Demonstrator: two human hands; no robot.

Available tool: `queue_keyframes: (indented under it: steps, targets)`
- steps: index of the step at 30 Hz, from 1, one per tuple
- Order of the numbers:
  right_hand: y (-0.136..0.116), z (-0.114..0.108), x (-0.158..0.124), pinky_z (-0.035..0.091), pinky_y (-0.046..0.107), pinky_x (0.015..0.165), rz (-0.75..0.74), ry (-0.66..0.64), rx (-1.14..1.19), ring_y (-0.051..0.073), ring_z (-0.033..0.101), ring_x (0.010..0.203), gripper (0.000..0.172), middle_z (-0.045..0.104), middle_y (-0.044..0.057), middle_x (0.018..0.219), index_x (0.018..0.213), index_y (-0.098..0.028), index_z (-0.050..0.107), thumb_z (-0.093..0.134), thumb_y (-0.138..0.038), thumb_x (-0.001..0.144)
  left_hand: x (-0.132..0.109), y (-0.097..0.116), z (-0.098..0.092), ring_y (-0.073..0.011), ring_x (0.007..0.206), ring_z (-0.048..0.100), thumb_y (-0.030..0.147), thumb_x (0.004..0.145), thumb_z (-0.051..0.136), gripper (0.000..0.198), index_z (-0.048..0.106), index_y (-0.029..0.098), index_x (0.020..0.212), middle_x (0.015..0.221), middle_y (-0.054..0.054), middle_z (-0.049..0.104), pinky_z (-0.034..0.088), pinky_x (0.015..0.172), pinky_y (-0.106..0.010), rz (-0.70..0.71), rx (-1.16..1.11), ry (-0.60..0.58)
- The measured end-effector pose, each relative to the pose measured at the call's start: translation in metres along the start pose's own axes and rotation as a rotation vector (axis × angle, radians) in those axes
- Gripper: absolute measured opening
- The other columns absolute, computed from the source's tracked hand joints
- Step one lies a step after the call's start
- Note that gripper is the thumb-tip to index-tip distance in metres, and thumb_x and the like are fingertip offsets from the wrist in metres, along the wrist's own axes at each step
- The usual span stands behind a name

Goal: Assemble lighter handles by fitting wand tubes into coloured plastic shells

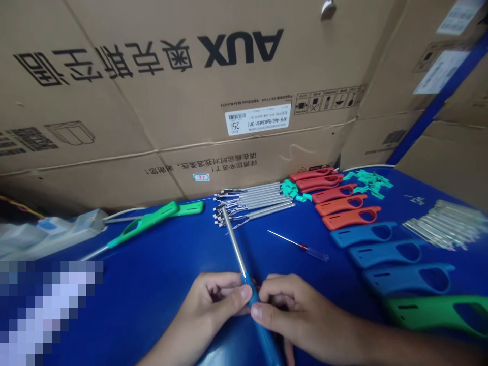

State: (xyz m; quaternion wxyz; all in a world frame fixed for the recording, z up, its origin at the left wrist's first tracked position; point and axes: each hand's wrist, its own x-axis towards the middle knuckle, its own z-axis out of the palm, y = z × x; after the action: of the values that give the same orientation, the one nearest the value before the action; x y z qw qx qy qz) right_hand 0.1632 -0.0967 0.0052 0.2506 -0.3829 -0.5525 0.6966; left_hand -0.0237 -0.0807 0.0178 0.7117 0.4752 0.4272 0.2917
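Observation:
Both of my hands grip a blue long-nosed lighter (pixel 263 338) whose silver tube points up and away from me. My left hand (pixel 215 305) pinches it near the base of the tube, thumb on top. Just below, my right hand (pixel 293 310) is closed round the blue handle, its thumb pressed on the upper face. Past the tube's tip lie several metal tubes with wires (pixel 267 201). A thin screwdriver (pixel 314 252) with a clear and red handle rests to the right of the tube. The lighter's underside is hidden by my fingers.
Red and orange handle shells (pixel 335 218), blue shells (pixel 385 254) and a green shell (pixel 415 310) line the right. Teal clips (pixel 371 183) and bagged clear parts (pixel 450 223) lie beyond. Green lighters (pixel 148 221) and a power strip (pixel 84 229) are left. A cardboard wall (pixel 171 112) stands behind.

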Motion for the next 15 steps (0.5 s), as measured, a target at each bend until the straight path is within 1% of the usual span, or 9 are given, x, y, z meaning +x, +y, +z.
queue_keyframes:
  steps: [3, 6, 8, 10, 12, 15]
  targets:
    - [-0.004, 0.0, 0.0, 0.042, 0.014, 0.035, -0.006, 0.022, 0.016, 0.003, 0.049, 0.042, 0.039, 0.044, -0.004, 0.075, 0.07, -0.014, 0.052, 0.06, -0.05, 0.083, -0.002, 0.0, 0.003, -0.0106, 0.06, 0.051, 0.035, 0.073, 0.079, 0.028, 0.068, 0.011, 0.066, 0.062, 0.0, 0.059, 0.042, 0.061, -0.021, -0.013, -0.065, 0.031]
    - [-0.005, -0.001, 0.0, 0.04, 0.013, 0.032, 0.02, 0.033, 0.095, 0.003, 0.049, 0.039, 0.042, 0.045, -0.005, 0.069, 0.068, -0.014, 0.051, 0.068, -0.052, 0.077, -0.005, 0.001, 0.009, -0.0101, 0.058, 0.053, 0.036, 0.072, 0.08, 0.029, 0.068, 0.012, 0.063, 0.059, 0.001, 0.059, 0.045, 0.06, -0.02, -0.005, -0.131, 0.064]
    - [-0.004, -0.002, 0.001, 0.041, 0.013, 0.031, 0.039, 0.021, 0.195, 0.005, 0.052, 0.038, 0.047, 0.047, -0.006, 0.064, 0.067, -0.015, 0.05, 0.07, -0.056, 0.073, -0.006, 0.001, 0.011, -0.0136, 0.064, 0.06, 0.039, 0.074, 0.078, 0.029, 0.072, 0.012, 0.068, 0.064, -0.002, 0.065, 0.05, 0.069, -0.024, 0.001, -0.189, 0.072]
    - [-0.002, -0.003, 0.002, 0.043, 0.014, 0.032, 0.048, 0.006, 0.27, 0.007, 0.055, 0.038, 0.049, 0.051, -0.005, 0.058, 0.068, -0.015, 0.049, 0.069, -0.061, 0.072, -0.006, 0.0, 0.011, -0.0179, 0.072, 0.065, 0.04, 0.076, 0.077, 0.028, 0.075, 0.013, 0.078, 0.073, -0.006, 0.071, 0.053, 0.077, -0.031, 0.015, -0.23, 0.07]
    - [0.0, -0.003, 0.003, 0.045, 0.015, 0.033, 0.045, 0.01, 0.281, 0.008, 0.056, 0.038, 0.049, 0.053, -0.005, 0.055, 0.069, -0.016, 0.048, 0.067, -0.061, 0.074, -0.005, -0.001, 0.009, -0.0205, 0.076, 0.067, 0.038, 0.076, 0.078, 0.027, 0.077, 0.013, 0.086, 0.079, -0.009, 0.074, 0.054, 0.082, -0.034, 0.03, -0.251, 0.06]
    - [0.0, -0.001, 0.003, 0.046, 0.015, 0.034, 0.035, 0.047, 0.233, 0.007, 0.055, 0.038, 0.048, 0.052, -0.006, 0.054, 0.07, -0.016, 0.047, 0.065, -0.06, 0.076, -0.003, -0.002, 0.006, -0.0215, 0.081, 0.069, 0.031, 0.078, 0.077, 0.021, 0.077, 0.014, 0.09, 0.085, -0.009, 0.075, 0.054, 0.084, -0.035, 0.041, -0.266, 0.064]
